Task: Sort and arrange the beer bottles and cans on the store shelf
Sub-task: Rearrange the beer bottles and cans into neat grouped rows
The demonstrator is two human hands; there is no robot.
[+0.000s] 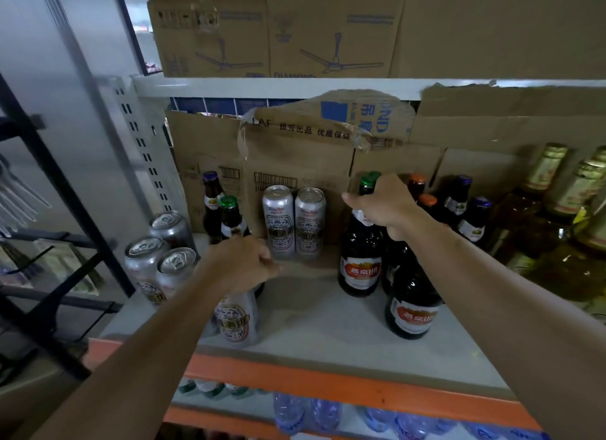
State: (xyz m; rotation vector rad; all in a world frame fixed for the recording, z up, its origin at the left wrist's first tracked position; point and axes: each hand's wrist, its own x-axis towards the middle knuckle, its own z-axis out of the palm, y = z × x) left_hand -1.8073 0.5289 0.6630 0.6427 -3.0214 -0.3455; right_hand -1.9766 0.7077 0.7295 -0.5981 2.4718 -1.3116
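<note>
Right hand [383,206]: I see it wrapped around the neck of a green-capped dark beer bottle [360,242], fingers curled shut on the glass just under the cap. That bottle stands upright on the grey shelf [311,318], its red-and-white label facing me below the hand.

Left hand [242,262]: I read it as closed over the top of a white patterned can [237,321] that stands directly beneath it at the shelf's front; the can's rim is hidden by the knuckles, so I cannot tell exactly how the fingers sit.

Between the two hands, further back: two tall silver cans [293,223], upright, side by side and touching, against the cardboard boxes [295,164].

Behind the left hand: two dark bottles [223,213], one purple-capped, one green-capped, close together.

Left of the left hand: three silver cans in a cluster [157,252], tops toward me, near the shelf's edge.

Below and right of the right hand: a second dark bottle with a red label [413,305], upright, nearer the front.

Behind the right hand and wrist: orange-capped bottles [423,193], partly hidden by it, and beyond them purple-capped bottles [469,206].

Far right of the right hand: gold-foiled amber bottles [564,206], blurred.

Under both forearms: orange shelf rail [344,384], with clear plastic water bottles [305,413] on the level below.
</note>
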